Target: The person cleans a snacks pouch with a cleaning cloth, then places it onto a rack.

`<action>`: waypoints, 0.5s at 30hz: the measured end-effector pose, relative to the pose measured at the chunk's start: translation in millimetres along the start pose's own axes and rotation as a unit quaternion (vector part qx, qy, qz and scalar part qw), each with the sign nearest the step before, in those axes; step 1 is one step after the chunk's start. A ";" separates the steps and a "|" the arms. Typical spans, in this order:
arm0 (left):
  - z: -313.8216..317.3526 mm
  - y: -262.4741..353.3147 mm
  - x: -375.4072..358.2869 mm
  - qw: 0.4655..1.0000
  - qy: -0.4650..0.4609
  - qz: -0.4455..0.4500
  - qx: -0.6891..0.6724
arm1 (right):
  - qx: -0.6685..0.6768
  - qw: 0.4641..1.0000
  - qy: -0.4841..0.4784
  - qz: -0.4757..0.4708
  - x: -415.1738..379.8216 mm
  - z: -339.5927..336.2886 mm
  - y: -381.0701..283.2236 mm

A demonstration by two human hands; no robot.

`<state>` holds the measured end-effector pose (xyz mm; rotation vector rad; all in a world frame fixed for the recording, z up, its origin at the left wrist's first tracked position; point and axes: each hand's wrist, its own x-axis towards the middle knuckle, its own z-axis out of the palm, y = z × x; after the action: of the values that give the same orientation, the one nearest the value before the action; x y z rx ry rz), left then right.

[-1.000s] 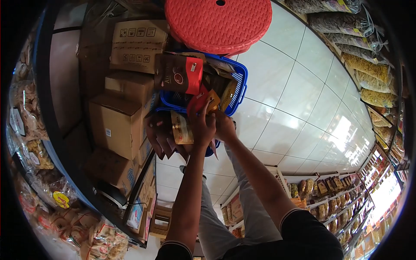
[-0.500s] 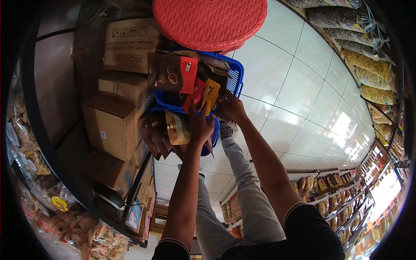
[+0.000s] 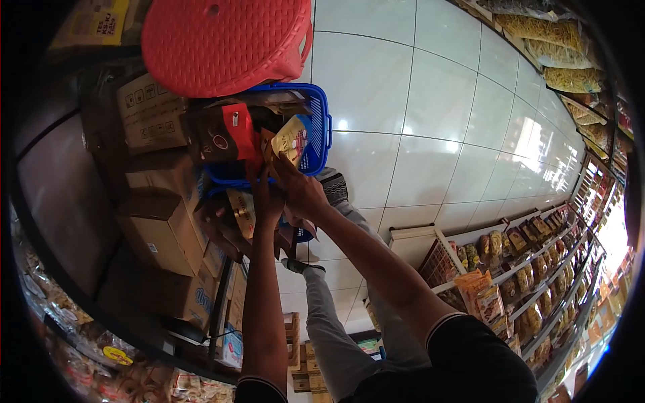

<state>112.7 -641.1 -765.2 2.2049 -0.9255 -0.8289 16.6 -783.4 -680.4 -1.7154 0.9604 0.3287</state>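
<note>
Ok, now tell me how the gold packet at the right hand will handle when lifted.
The gold packet at the right hand will probably flex, since it looks like a thin, flat pouch. Its smooth printed face may be somewhat slippery. It seems unlikely to roll, given its flat, cornered shape.

Head-worn fisheye view, facing forward, downward

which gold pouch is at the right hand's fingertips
The upper gold pouch, nearer the red stool; the lower gold pouch is beside the left hand.
</note>
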 end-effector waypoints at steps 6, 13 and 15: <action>-10.0 58.4 -4.0 0.999 0.016 -0.051 -0.009 | 0.073 0.996 0.044 -0.040 -34.0 -41.4 0.5; -18.1 93.6 -81.9 0.977 0.037 -0.021 -0.211 | 0.157 0.984 -0.057 -0.066 -136.8 -98.4 -80.8; -39.2 109.8 -118.5 0.947 0.046 -0.082 -0.307 | 0.139 0.977 -0.117 -0.113 -177.6 -92.2 -109.5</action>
<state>31.7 -602.4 -625.3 1.7610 -0.3653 -0.9296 -37.6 -780.0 -458.9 -1.4722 0.6013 0.2290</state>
